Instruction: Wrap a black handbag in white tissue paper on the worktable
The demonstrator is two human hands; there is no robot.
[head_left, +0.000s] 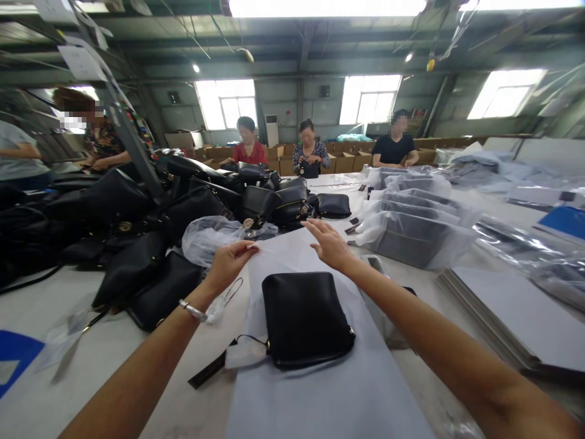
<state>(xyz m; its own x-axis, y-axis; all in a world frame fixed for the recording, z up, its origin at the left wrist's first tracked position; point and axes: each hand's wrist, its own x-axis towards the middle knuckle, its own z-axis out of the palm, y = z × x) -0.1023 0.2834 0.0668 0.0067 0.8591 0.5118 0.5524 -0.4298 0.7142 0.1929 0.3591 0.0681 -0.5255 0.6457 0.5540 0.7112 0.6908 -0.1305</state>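
A black leather handbag [305, 317] lies flat on a large sheet of white wrapping paper [329, 390] spread on the table in front of me. My left hand [228, 262] pinches the far left edge of that sheet between thumb and fingers. Over the far right part of the sheet, my right hand [328, 244] is stretched out with its fingers straight and apart, holding nothing. A white tag on a black cord [242, 352] hangs from the bag's near left corner.
A heap of black handbags [183, 201] covers the table's left and far side. Bagged grey items [411, 225] are stacked at right, with a pile of white sheets [516, 317] nearer. Several people sit working along the far side.
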